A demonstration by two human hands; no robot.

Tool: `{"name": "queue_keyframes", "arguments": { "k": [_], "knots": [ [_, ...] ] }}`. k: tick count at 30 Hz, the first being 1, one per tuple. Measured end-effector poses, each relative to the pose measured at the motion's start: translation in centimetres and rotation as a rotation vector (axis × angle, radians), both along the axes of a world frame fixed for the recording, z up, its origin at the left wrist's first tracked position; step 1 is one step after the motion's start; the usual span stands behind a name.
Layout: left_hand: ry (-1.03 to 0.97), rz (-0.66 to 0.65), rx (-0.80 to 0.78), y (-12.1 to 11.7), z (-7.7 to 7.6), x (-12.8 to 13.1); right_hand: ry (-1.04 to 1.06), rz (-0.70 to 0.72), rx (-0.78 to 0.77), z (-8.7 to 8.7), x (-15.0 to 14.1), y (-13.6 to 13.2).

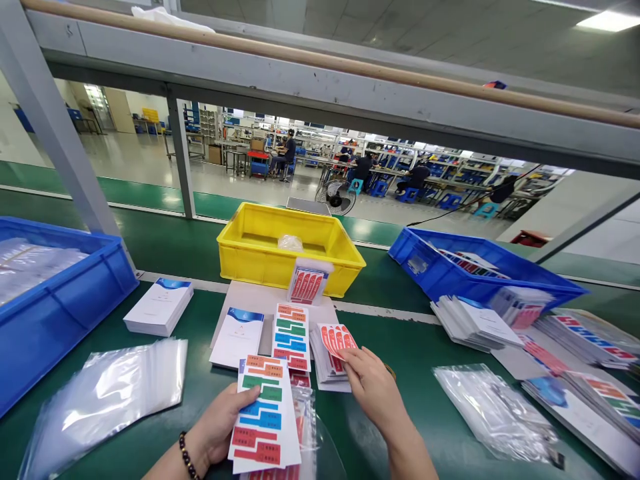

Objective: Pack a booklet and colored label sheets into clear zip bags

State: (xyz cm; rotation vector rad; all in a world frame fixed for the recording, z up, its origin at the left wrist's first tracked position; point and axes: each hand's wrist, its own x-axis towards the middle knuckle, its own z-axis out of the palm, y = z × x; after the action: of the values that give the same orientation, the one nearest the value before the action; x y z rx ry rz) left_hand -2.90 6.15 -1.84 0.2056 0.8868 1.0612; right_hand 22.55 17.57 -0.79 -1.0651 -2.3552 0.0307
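My left hand (223, 420), thumb on top, grips a few white sheets of coloured labels (264, 417) in orange, green, blue and red. My right hand (373, 387) has its fingers closed on the edge of a red-printed sticker sheet (336, 339), whose near edge lifts off the stack (327, 373) below. Between the hands is a pile of coloured label sheets (291, 337). White booklets with a blue top (239, 337) lie just left of that pile. Under my left hand's sheets, a clear plastic bag (306, 420) with red-printed contents partly shows.
A yellow bin (290, 267) stands behind the piles, a filled bag leaning on it. Blue bins stand at left (60, 300) and right (480, 267). Clear bags (115, 383) and a booklet stack (160, 307) lie left; more bags (493, 407) and printed sheets lie right.
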Motion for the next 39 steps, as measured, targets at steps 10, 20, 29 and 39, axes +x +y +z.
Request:
{"name": "queue_keyframes", "arguments": {
  "k": [10, 20, 29, 39],
  "knots": [
    [-0.212, -0.041, 0.127, 0.0, 0.1, 0.4, 0.244, 0.448, 0.291, 1.4, -9.3, -7.6],
    [0.026, -0.018, 0.267, -0.3, 0.1, 0.7, 0.099, 0.502, 0.187, -0.8, -10.5, -8.6],
    [0.021, -0.110, 0.238, -0.7, -0.4, 0.5, 0.424, 0.248, -0.272, 0.3, -7.8, -5.6],
    [0.034, -0.236, 0.275, -0.9, -0.3, 0.3, 0.495, 0.128, -0.643, 0.3, -7.0, -4.4]
  ]
}}
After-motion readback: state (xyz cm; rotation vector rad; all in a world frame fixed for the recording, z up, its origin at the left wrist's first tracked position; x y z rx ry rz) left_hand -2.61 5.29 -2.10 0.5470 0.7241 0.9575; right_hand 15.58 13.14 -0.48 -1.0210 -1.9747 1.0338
